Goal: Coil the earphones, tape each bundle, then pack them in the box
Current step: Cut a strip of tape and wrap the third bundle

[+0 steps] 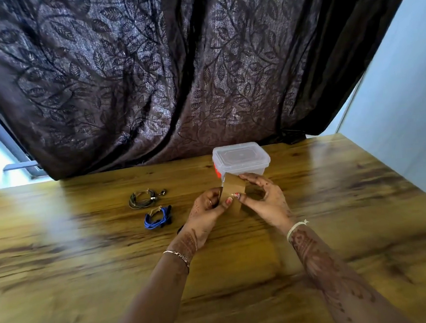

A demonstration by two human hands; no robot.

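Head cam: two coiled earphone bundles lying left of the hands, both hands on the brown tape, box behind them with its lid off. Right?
Not quite: in the head view the clear box has its lid on. The rest holds: the grey bundle and blue bundle lie left of the hands, and the left hand and right hand both hold the brown tape.

The table (pixel 86 245) was glossy, smooth wood. The box (pixel 242 163) was clear, shiny plastic. The tape (pixel 232 187) looked like matt brown paper. The curtain (pixel 175 75) was dark cloth with a faint sheen and a leaf pattern.
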